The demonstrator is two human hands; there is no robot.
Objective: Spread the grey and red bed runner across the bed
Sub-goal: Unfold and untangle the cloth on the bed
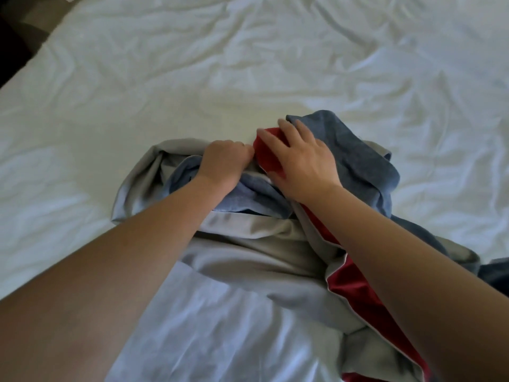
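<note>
Though it's meant to lie flat, the bed runner (248, 271) is just a bunched-up heap right now. It sits on the bed directly under both hands and forearms and trails back toward the person. Mostly you see its pale grey side, folded over itself in thick layers. A darker blue-grey side (358, 155) is turned up in a fold just right of the right hand and also pokes out under the left wrist. The red side (355, 293) shows as a long strip running under the right forearm, plus a small fold up at that hand's fingertips.

The left hand (224, 161) is closed in a fist round a wad of the fabric at the far edge of the heap, knuckles up. The right hand (303, 164) is just beside it, nearly touching. Its fingers are stretched out fairly straight and lie flat on that small red fold, not grabbing anything as far as I can tell. Both forearms are bare.

Past the fingertips and out to both sides it's all wrinkled white sheet (165, 78). Way off beyond the left hand, at the bed's corner, there's a bit of dark floor (16, 37), too dim to make out.
</note>
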